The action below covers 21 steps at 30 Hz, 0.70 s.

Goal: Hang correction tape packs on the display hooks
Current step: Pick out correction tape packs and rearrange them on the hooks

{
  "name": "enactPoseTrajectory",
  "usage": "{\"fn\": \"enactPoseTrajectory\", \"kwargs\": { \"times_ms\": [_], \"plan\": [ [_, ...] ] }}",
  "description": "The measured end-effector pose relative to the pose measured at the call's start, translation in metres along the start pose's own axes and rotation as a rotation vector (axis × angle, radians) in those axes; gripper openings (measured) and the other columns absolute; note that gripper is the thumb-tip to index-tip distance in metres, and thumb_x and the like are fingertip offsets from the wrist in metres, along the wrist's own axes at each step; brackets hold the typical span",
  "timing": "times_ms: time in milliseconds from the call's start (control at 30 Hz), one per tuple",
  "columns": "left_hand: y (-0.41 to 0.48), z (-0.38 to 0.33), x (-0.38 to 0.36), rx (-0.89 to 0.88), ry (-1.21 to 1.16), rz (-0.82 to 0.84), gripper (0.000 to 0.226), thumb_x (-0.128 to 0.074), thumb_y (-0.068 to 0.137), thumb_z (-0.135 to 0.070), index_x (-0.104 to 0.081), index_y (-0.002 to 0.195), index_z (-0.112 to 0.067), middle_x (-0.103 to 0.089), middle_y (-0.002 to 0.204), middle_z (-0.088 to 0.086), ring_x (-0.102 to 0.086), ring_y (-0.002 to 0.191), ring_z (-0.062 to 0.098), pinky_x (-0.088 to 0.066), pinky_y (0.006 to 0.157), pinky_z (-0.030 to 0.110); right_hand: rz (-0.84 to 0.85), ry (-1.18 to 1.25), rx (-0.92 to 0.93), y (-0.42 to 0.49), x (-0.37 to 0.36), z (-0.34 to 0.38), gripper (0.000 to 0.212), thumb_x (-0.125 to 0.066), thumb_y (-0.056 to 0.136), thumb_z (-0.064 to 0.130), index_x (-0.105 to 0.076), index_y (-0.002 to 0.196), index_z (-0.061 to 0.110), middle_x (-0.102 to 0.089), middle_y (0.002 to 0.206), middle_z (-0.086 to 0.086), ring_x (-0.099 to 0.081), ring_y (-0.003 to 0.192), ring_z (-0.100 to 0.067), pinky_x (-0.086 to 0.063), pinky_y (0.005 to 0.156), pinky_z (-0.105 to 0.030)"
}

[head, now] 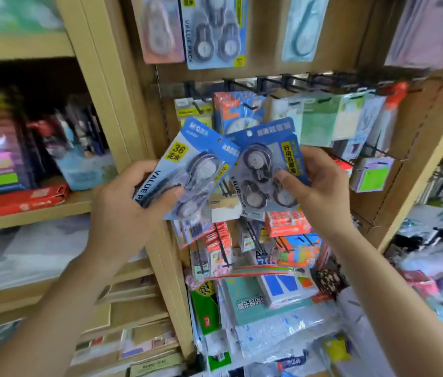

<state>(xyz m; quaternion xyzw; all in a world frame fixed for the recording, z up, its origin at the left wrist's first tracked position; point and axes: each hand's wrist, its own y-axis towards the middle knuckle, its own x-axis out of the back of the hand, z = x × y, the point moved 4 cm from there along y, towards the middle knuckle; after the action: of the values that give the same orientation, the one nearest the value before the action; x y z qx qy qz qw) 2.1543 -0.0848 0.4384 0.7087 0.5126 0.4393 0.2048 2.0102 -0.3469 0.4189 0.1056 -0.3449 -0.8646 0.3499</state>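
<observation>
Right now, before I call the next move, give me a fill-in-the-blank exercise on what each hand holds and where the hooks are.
1. The left hand grips the left pack, whose yellow label shows the number ____.
2. The right hand holds the right pack, which shows ____ round tape dispensers.
3. The black hooks stand ____ both held packs in the picture.

Missing words: 36; three; above.
</observation>
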Motion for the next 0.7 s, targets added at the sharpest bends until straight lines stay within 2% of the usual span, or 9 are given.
{"fn": "enactPoseTrajectory", "kwargs": {
  "times_ms": [100, 233, 300, 367, 467, 600, 700],
  "plan": [
    [0.031, -0.013, 0.012, -0.116, 0.006, -0.055, 0.028, -0.079, 0.084, -0.031, -0.068, 0.11, -0.027, -0.062, 0.089, -0.044, -0.063, 0.077, -0.004, -0.047, 0.068, 0.013, -0.039, 0.074, 0.014, 0.022, -0.002, 0.013, 0.028, -0.071, 0.089, 0.002, -0.064, 0.116, 0.002, -0.074, 0.101, 0.001, -0.07, 0.09, -0.013, -0.056, 0.079, -0.03],
    [0.067, -0.023, 0.024, -0.198, -0.019, -0.188, 0.033, -0.076, 0.084, -0.037, -0.062, 0.113, -0.031, -0.059, 0.091, -0.049, -0.059, 0.079, -0.018, -0.05, 0.073, 0.017, -0.081, 0.14, 0.056, 0.047, -0.002, 0.03, 0.027, -0.069, 0.089, 0.0, -0.063, 0.115, 0.0, -0.075, 0.105, -0.005, -0.07, 0.094, -0.018, -0.058, 0.084, -0.04],
    [0.083, -0.024, 0.029, -0.207, -0.054, -0.246, 0.034, -0.076, 0.083, -0.039, -0.061, 0.113, -0.032, -0.061, 0.091, -0.046, -0.061, 0.078, -0.011, -0.053, 0.074, 0.026, -0.095, 0.167, 0.07, 0.058, -0.001, 0.038, 0.027, -0.069, 0.089, 0.0, -0.063, 0.115, 0.001, -0.075, 0.106, -0.008, -0.07, 0.095, -0.022, -0.057, 0.085, -0.045],
    [0.097, -0.026, 0.035, -0.237, -0.063, -0.295, 0.034, -0.074, 0.083, -0.044, -0.062, 0.112, -0.032, -0.064, 0.09, -0.04, -0.063, 0.078, 0.0, -0.055, 0.074, 0.032, -0.104, 0.196, 0.078, 0.07, 0.001, 0.047, 0.027, -0.069, 0.089, 0.001, -0.064, 0.115, 0.003, -0.075, 0.105, -0.007, -0.069, 0.094, -0.022, -0.057, 0.084, -0.043],
    [0.119, -0.032, 0.045, -0.29, -0.053, -0.374, 0.039, -0.072, 0.082, -0.052, -0.062, 0.114, -0.03, -0.07, 0.09, -0.019, -0.069, 0.08, 0.018, -0.058, 0.076, 0.046, -0.117, 0.225, 0.113, 0.09, 0.002, 0.064, 0.024, -0.07, 0.089, 0.003, -0.065, 0.112, 0.008, -0.075, 0.103, -0.007, -0.069, 0.091, -0.023, -0.057, 0.085, -0.043],
    [0.149, -0.049, 0.059, -0.363, -0.001, -0.499, 0.04, -0.069, 0.084, -0.053, -0.059, 0.116, -0.03, -0.07, 0.091, -0.007, -0.07, 0.083, 0.026, -0.056, 0.075, 0.05, -0.151, 0.25, 0.158, 0.122, 0.004, 0.09, 0.023, -0.069, 0.089, 0.002, -0.066, 0.11, 0.01, -0.076, 0.099, 0.0, -0.07, 0.088, -0.016, -0.057, 0.078, -0.031],
    [0.172, -0.062, 0.068, -0.4, 0.047, -0.583, 0.039, -0.067, 0.085, -0.052, -0.062, 0.114, -0.027, -0.074, 0.094, 0.002, -0.07, 0.084, 0.031, -0.055, 0.073, 0.047, -0.149, 0.245, 0.18, 0.148, 0.0, 0.105, 0.022, -0.07, 0.089, 0.004, -0.066, 0.11, 0.009, -0.076, 0.101, -0.005, -0.07, 0.088, -0.018, -0.058, 0.077, -0.03]
  ]
}}
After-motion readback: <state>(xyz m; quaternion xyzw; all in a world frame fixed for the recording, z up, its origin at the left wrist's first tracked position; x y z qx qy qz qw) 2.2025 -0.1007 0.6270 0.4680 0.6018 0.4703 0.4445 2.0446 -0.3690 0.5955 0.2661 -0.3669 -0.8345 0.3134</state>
